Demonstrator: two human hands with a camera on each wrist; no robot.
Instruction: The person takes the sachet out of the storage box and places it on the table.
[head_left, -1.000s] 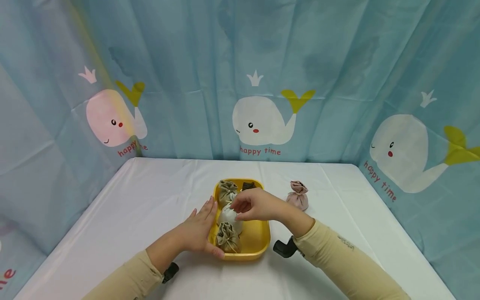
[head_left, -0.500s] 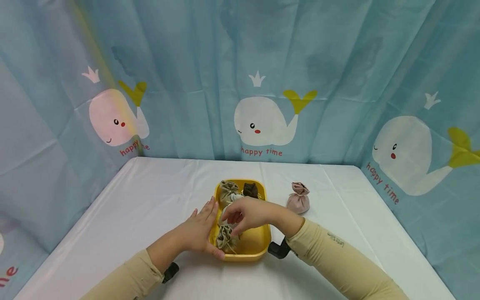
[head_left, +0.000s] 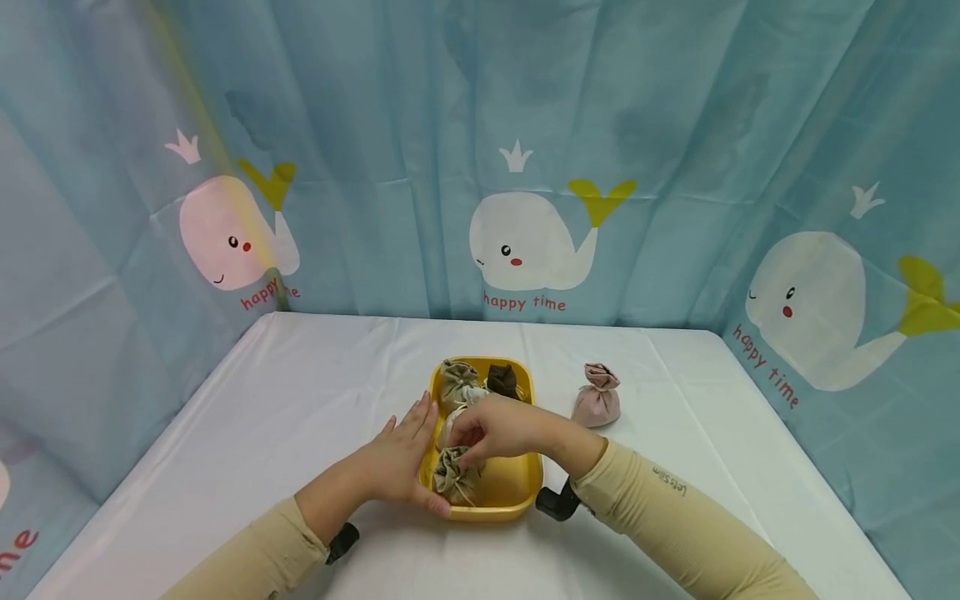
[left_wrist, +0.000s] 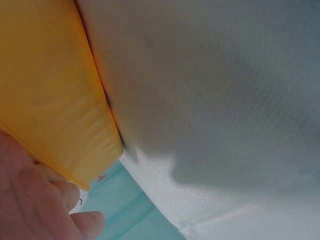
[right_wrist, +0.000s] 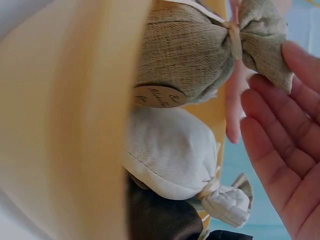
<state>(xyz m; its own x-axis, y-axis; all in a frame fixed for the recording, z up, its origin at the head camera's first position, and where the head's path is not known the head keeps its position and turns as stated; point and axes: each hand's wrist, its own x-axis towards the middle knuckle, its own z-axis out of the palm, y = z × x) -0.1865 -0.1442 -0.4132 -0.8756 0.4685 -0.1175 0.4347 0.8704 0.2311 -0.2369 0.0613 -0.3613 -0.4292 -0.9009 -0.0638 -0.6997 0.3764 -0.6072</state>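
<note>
A yellow plastic tray (head_left: 495,515) holds several small cloth drawstring pouches. Along its left rim rests my left hand (head_left: 397,462), fingers straight and thumb at the near corner; in the left wrist view its fingers show beside the tray's outer wall (left_wrist: 55,90). My right hand (head_left: 498,429) reaches in over the tray and pinches the gathered top of the khaki pouch (head_left: 450,483) in the near left corner. Close up, the right wrist view has thumb and fingers at that khaki pouch's (right_wrist: 185,55) ruffled end, with a round tag on its body. A white pouch (right_wrist: 175,155) lies beside it.
At the tray's far end sit an olive pouch (head_left: 457,382) on the left and a dark brown pouch (head_left: 502,380) on the right. A pink pouch (head_left: 597,404) stands on the white table, right of the tray. Blue whale-print curtains (head_left: 360,250) surround the table.
My right hand has moved down and toward me, from over the white pouch to the near khaki pouch, and its fingers have closed on the gathered top. My left hand stays put.
</note>
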